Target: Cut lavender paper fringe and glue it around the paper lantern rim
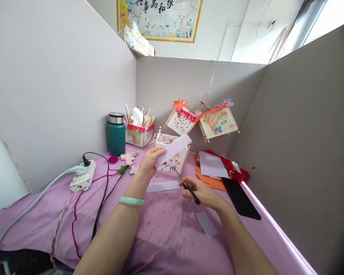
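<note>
My left hand (151, 162), with a green bangle on the wrist, pinches one end of a pale lilac paper strip (175, 148) held up above the cloth. To its right my right hand (197, 191) grips black-handled scissors (189, 188), whose blades point up and left, below the strip and apart from it. Behind the raised strip stands a decorated paper box (180, 159) with wooden stick edges, partly hidden. Another pale strip (163, 186) lies flat on the cloth between my hands, and a small pale piece (206, 224) lies below my right hand.
On the pink cloth (160, 236), a green bottle (116, 135), a box of sticks (140, 135), a glue gun (129, 158) and a power strip (83, 176) with cables stand left. Two lanterns (219, 122) hang behind. Papers (212, 165) and a black board (242, 198) lie right.
</note>
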`<move>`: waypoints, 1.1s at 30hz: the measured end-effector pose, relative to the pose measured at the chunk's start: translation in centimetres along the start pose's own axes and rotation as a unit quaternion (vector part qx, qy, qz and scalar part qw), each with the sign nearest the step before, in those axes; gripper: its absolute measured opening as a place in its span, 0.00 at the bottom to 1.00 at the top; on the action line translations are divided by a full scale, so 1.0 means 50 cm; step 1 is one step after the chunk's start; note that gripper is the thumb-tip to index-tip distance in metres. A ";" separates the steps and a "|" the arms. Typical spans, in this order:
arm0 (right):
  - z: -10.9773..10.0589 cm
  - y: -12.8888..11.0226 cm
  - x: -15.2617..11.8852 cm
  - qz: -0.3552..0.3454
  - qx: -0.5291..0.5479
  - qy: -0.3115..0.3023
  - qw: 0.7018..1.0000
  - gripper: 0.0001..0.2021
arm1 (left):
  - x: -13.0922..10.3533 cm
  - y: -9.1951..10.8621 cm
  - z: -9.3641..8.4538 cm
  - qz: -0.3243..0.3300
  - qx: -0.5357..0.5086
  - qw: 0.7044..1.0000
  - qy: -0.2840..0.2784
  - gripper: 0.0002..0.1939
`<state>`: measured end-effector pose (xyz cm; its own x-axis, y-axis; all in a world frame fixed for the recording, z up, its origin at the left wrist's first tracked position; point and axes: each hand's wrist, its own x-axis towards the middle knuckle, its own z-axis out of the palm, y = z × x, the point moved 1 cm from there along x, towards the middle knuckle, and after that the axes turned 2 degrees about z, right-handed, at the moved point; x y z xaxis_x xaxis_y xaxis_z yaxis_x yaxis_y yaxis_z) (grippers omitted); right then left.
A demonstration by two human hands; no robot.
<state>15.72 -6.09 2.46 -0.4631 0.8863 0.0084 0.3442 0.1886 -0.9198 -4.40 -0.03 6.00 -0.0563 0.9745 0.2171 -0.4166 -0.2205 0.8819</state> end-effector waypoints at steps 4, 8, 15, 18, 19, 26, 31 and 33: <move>0.014 0.025 0.022 -0.019 -0.028 0.055 0.998 0.14 | -0.003 -0.015 -0.002 -0.013 -0.005 1.000 -0.007 0.15; 0.020 0.023 0.031 -0.023 -0.031 0.074 0.996 0.15 | -0.004 -0.019 -0.005 -0.026 -0.024 0.999 -0.020 0.16; 0.030 0.013 0.031 -0.048 -0.014 0.080 0.996 0.16 | -0.011 -0.026 0.003 -0.034 -0.021 0.998 -0.046 0.17; 0.032 0.012 0.032 -0.054 -0.021 0.077 0.995 0.15 | -0.014 -0.028 0.007 -0.038 -0.009 0.998 -0.052 0.17; 0.033 0.013 0.033 -0.058 -0.024 0.078 0.995 0.15 | -0.016 -0.028 0.008 -0.038 -0.006 0.998 -0.053 0.17; 0.033 0.017 0.035 -0.067 -0.031 0.092 0.993 0.16 | -0.022 -0.023 0.012 -0.036 -0.005 0.997 -0.061 0.16; 0.033 0.016 0.035 -0.071 -0.035 0.097 0.992 0.16 | -0.019 -0.022 0.010 -0.036 -0.003 0.998 -0.061 0.16; 0.034 0.016 0.035 -0.074 -0.036 0.099 0.992 0.16 | -0.017 -0.022 0.007 -0.040 -0.003 0.997 -0.066 0.16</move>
<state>13.80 -5.14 1.09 -0.3462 0.9107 0.2251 0.3454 0.3468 -0.8720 -3.56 -0.63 4.98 0.0972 0.9752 0.1988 -0.4206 -0.1408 0.8962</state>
